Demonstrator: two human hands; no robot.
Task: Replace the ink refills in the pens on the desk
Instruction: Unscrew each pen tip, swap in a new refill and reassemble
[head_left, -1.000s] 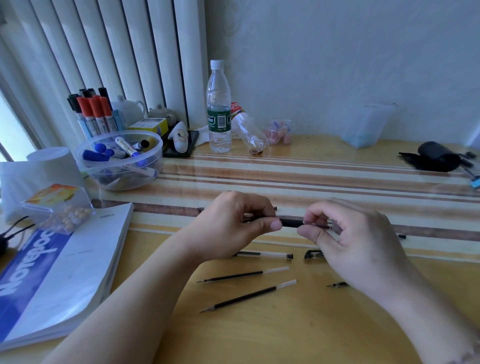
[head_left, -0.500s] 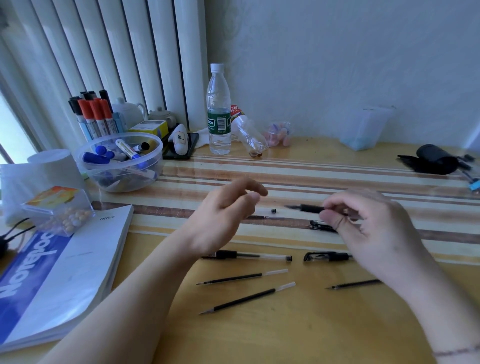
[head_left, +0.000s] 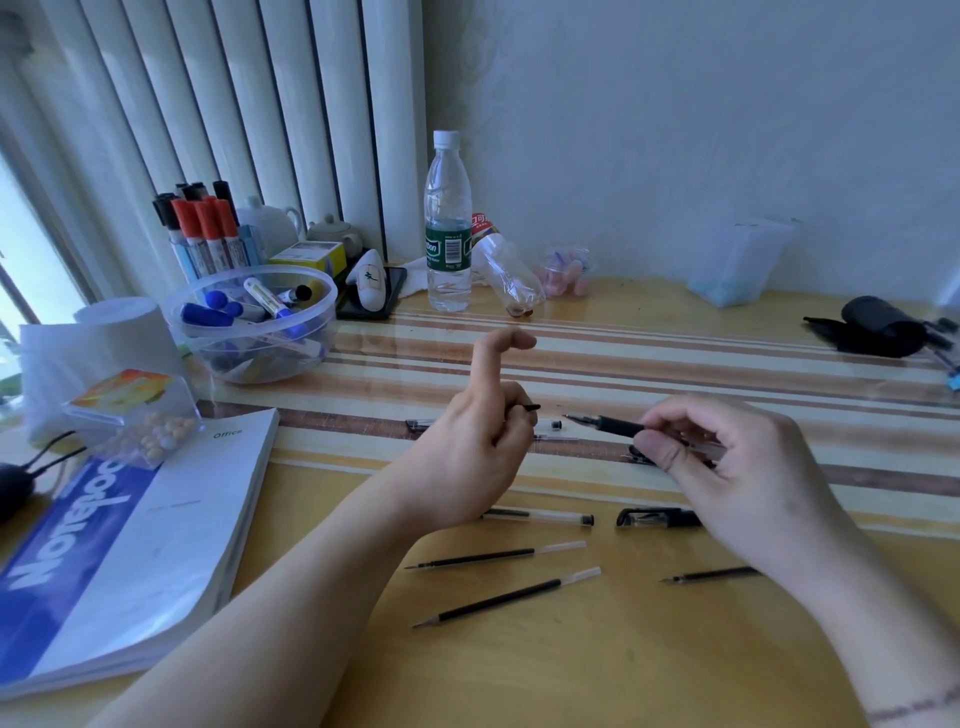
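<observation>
**Two hands apart over a desk of pens and loose refills**

Two bare hands are hovering above the wooden desk (head_left: 545, 670), with a gap showing between them. The right hand (head_left: 737, 467) is pinching a black-gripped pen (head_left: 613, 427) between thumb and curled fingers, its tip pointing left toward the other hand. The left hand (head_left: 483, 447) is holding its index finger raised and bent, while the thumb and lower fingers are closing on a small dark piece (head_left: 527, 408); what that piece is cannot be told.

Below the hands, two loose refills (head_left: 493, 557) are lying side by side, near each other on the bare wood, tips pointing left. A third refill (head_left: 711, 574) is lying partly under the right wrist. Just above them, a clear pen barrel (head_left: 540, 516) and a black pen cap (head_left: 657, 518) are resting end to end, apart by a small gap. More pen parts are lying on the striped mat behind the left hand, partly hidden.

A notebook (head_left: 156, 545) is sitting at the left edge, a clear bowl of markers (head_left: 254, 322) beyond it, and a water bottle (head_left: 448, 223) is standing upright by the wall.
</observation>
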